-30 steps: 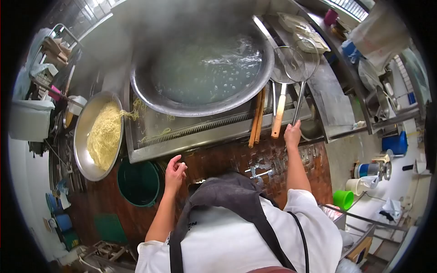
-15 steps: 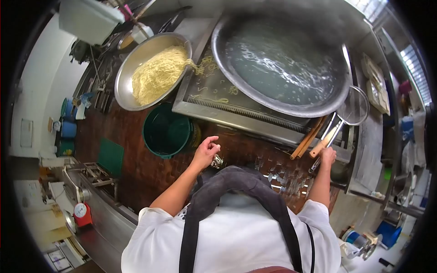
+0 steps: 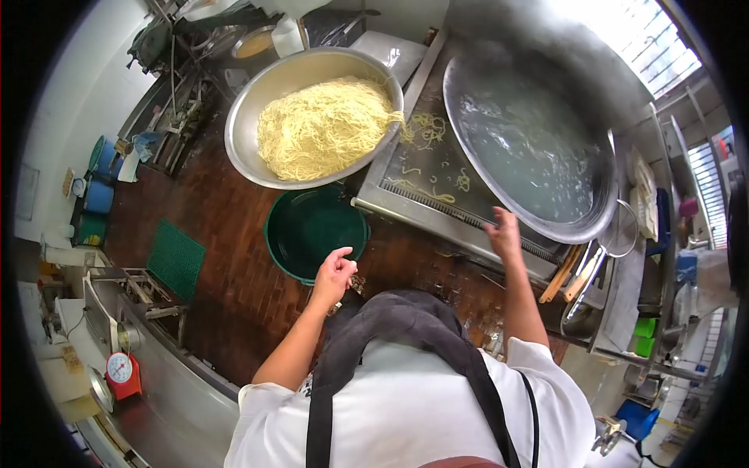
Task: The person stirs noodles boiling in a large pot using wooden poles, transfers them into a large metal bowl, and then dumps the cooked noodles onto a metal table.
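Observation:
My left hand (image 3: 334, 279) hangs over the rim of a dark green tub (image 3: 277, 253), its fingers loosely bent and apart, holding nothing. My right hand (image 3: 505, 234) is raised by the front edge of the stove (image 3: 437, 207), fingers apart and nothing in them. Beyond it stands a wide metal pot (image 3: 511, 204) of steaming, bubbling water (image 3: 530, 148). To the right, a wire strainer (image 3: 622, 230) and wooden-handled tools (image 3: 563, 273) lean at the pot's side. A large metal bowl (image 3: 242, 132) holds a heap of pale yellow noodles (image 3: 324, 129).
Loose noodle strands (image 3: 425, 131) lie on the stovetop left of the pot. A green mat (image 3: 175, 261) lies on the brown floor (image 3: 226, 234). A red scale (image 3: 122, 374) stands on the metal counter (image 3: 183, 413) at lower left. Shelves (image 3: 624, 312) line the right side.
My right hand has left the tool handles at the right and moved leftward to the stove's front edge. The view has shifted, and my left hand sits slightly lower left in it.

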Demonstrator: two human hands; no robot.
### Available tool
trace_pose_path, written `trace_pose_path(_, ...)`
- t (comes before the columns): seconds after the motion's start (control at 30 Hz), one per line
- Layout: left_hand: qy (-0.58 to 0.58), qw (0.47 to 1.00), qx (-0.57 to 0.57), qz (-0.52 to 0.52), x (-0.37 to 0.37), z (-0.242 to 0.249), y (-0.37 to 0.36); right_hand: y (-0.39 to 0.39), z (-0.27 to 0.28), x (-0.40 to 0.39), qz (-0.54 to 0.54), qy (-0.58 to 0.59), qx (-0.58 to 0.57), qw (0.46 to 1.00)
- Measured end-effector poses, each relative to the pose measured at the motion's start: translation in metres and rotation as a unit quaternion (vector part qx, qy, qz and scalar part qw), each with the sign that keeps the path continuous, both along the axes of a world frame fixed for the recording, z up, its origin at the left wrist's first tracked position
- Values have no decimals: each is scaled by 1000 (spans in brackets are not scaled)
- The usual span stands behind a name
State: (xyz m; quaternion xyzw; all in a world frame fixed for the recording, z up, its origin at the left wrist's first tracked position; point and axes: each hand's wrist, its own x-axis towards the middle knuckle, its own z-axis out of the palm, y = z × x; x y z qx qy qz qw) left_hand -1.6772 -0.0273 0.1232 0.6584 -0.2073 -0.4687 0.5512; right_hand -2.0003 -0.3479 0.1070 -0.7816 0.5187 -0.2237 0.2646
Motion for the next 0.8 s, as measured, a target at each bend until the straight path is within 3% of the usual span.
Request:
trace_pose_path(0.03, -7, 1000, 3, -1, 18, 1, 0, 17, 31, 42, -3, 30, 116, 993)
trace_pose_path(0.13, 1, 1000, 14, 3, 58, 8, -2, 22, 18, 114, 121, 85, 86, 985)
trace_pose_path(0.23, -14, 1000, 9, 21, 91, 6, -4, -7, -9, 175, 160, 114, 47, 979)
trace_pose_path(0.37, 10, 995, 32, 98, 122, -2, 7, -100, -73, 246, 109, 132, -47, 984)
trace_pose_path(0.47, 5, 984, 88, 158, 129, 2, 19, -176, -99, 297, 1, 177, 27, 984)
trace_pose_path(0.5, 18, 976, 116, 185, 129, 2, 23, -211, -140, 306, -8, 164, -24, 986)
trace_pose_path(0.57, 15, 967, 142, 210, 127, -6, 33, -241, -150, 326, -75, 202, 26, 976)
trace_pose_path(0.67, 39, 960, 169, 221, 123, -15, 32, -276, -194, 338, -157, 171, 7, 973)
trace_pose_path(0.77, 43, 960, 189, 203, 125, -12, 8, -264, -184, 351, -69, 125, 94, 985)
trace_pose_path(0.8, 48, 963, 177, 198, 127, -11, 0, -264, -191, 348, 51, 122, 41, 990)
